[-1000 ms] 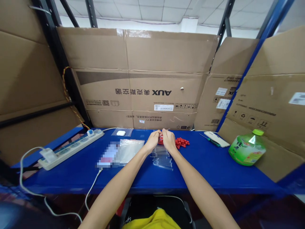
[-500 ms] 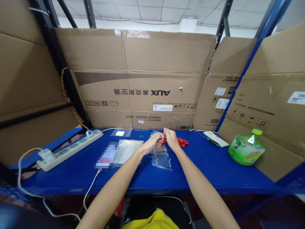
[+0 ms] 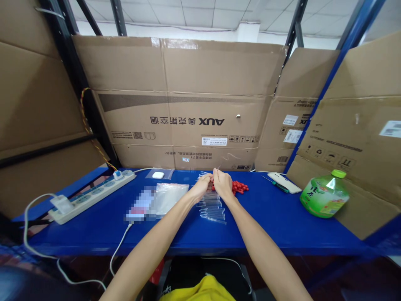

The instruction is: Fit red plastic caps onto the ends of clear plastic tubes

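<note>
My left hand (image 3: 202, 185) and my right hand (image 3: 223, 183) meet fingertip to fingertip above the blue table (image 3: 275, 217), both closed in a pinch. Between them they hold a thin clear tube whose tip pokes up past my right fingers, with something small and red at the pinch. Just below the hands lies a row of clear tubes (image 3: 213, 207) side by side. A pile of small red caps (image 3: 239, 187) sits right of my right hand.
A clear plastic bag (image 3: 169, 195) and a blurred flat item lie left of the tubes. A white power strip (image 3: 90, 195) with cables runs along the left. A white earbud case (image 3: 158, 175), a screwdriver (image 3: 277, 185) and a green bottle (image 3: 324, 193) stand on the table. Cardboard boxes wall the back.
My hands parted slightly half a second ago, the right lifting the tube tip, and have come back together at the same spot. The camera shifted a little.
</note>
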Motion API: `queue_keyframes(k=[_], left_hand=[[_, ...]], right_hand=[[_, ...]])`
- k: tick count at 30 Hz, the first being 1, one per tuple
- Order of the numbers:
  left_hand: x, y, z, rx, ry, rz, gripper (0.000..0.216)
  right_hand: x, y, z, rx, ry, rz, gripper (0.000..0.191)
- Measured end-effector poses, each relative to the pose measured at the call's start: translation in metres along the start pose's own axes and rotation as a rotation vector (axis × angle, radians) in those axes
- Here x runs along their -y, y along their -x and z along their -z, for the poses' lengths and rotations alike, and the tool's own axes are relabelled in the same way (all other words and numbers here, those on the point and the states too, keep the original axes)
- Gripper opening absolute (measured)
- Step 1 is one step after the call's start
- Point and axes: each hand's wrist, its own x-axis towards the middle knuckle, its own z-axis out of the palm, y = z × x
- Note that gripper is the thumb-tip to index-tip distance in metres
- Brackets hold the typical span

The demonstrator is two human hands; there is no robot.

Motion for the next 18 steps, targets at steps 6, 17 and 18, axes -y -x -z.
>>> queue_keyframes(k=[6,17,18], left_hand=[[-0.002,-0.002,-0.005,-0.053,0.123,0.111,0.022],[-0.006,0.002,-0.001,-0.034,0.128,0.106,0.009],[-0.008,0.003,0.001,0.007,0.136,0.108,0.008]], right_hand=[[-0.002,-0.003,-0.008,-0.02,-0.116,-0.041,0.058],[-0.012,-0.004,-0.014,-0.068,-0.446,0.034,0.055],[-0.014,-0.004,-0.014,-0.071,-0.516,0.039,0.055]])
